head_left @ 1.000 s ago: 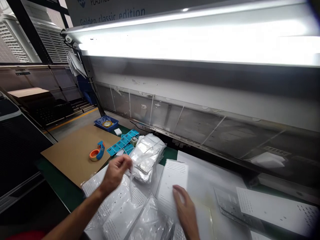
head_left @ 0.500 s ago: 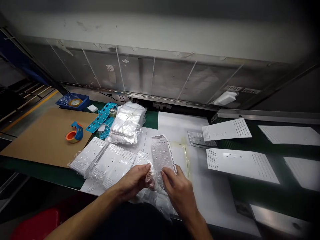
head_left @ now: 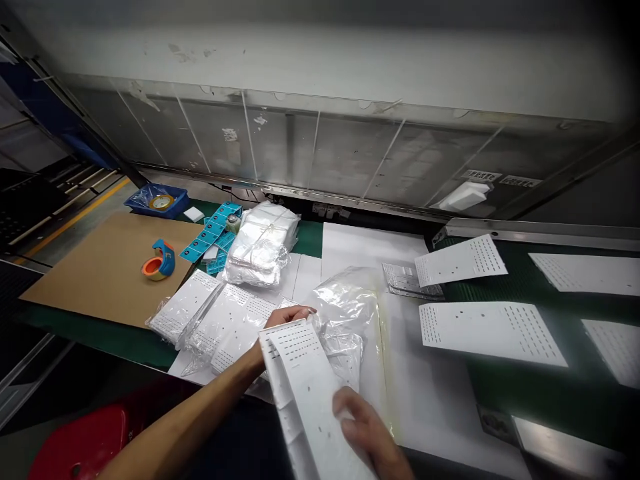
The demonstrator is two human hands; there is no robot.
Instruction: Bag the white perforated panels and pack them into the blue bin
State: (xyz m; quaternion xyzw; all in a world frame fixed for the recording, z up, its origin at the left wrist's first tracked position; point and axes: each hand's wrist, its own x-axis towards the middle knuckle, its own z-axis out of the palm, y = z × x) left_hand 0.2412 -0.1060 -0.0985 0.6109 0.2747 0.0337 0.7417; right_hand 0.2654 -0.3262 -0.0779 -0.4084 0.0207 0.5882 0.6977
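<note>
My left hand [head_left: 286,316] pinches the edge of a clear plastic bag [head_left: 345,293], its lower part hidden behind the panel. The bag spreads out to the right, crumpled and loose. My right hand [head_left: 367,427], smeared by motion, grips the right edge of a white slotted panel [head_left: 305,377]. This panel is tilted up close to me, outside the bag as far as I can see, with another white sheet or panel along its left side. To the left lie several bagged white panels [head_left: 225,320] in a row.
A bundle of clear bags [head_left: 265,240] sits behind the bagged panels, beside blue label strips [head_left: 210,230]. An orange and blue tape dispenser [head_left: 159,261] rests on brown cardboard [head_left: 110,267]. Several loose panels [head_left: 490,330] lie on the green conveyor belt [head_left: 510,387]. A red stool [head_left: 85,440] stands lower left.
The slotted panel has come down towards me and now fills the lower middle. The bag shows spread out to its right. My right hand moved down; my left hand moved slightly up.
</note>
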